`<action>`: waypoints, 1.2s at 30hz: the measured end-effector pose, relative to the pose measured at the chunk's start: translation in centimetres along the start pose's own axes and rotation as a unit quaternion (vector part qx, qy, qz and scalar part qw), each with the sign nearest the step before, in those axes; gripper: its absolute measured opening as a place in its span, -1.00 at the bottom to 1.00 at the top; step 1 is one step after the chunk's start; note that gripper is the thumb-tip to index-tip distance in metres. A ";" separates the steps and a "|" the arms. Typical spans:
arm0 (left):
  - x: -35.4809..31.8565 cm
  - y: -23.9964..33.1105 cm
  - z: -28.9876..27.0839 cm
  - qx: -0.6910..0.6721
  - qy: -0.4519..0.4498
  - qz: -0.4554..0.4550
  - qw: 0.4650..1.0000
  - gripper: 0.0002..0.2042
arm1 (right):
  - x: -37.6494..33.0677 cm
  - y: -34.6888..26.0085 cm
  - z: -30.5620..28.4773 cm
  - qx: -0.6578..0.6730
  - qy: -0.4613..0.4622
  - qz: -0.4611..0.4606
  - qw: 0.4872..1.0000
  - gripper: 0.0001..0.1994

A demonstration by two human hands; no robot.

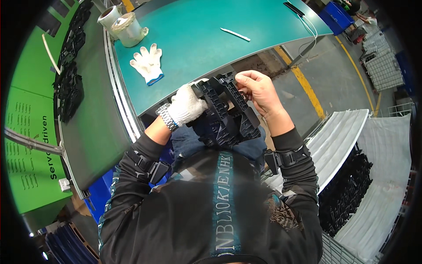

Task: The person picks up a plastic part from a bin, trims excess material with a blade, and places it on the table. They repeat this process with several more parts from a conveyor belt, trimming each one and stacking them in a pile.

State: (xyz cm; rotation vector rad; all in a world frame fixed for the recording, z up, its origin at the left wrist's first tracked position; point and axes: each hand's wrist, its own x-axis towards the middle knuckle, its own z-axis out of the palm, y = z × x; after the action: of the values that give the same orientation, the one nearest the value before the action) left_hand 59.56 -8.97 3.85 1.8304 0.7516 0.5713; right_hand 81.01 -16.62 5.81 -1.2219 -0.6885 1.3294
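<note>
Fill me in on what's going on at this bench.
A person holds a black plastic part over their lap with both hands. The gloved left hand grips its left side, and the bare right hand pinches its top edge. On the green table ahead lie a spare white glove, two rolls of tape and a white stick. More black parts are stacked in a lined bin on the person's right.

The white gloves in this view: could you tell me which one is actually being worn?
The white glove on the left hand, gripping the black plastic part, is worn. The spare glove lies flat and empty on the green table.
</note>
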 end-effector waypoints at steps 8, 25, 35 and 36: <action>0.1 -0.3 0.6 -0.076 -0.014 0.003 0.997 -0.66 | 0.6 0.9 -0.4 0.058 0.014 0.009 0.998 -0.88; -0.1 -1.6 0.3 -0.005 -0.015 -0.007 1.000 -0.69 | 0.5 -0.4 -0.4 -0.049 -0.007 0.035 0.998 -0.84; -0.2 -2.2 0.4 -0.020 -0.026 -0.016 0.999 -0.70 | 1.0 0.3 -0.6 -0.116 -0.006 0.035 0.993 -0.86; -0.2 -2.2 0.5 -0.025 -0.028 -0.019 0.999 -0.70 | 1.1 0.4 -0.7 -0.123 -0.002 0.032 0.992 -0.87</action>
State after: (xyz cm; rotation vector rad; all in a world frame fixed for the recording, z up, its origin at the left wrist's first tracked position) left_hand 59.24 -8.83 1.65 1.7763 0.7267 0.5087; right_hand 81.74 -15.80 4.95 -1.4488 -0.8411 1.3294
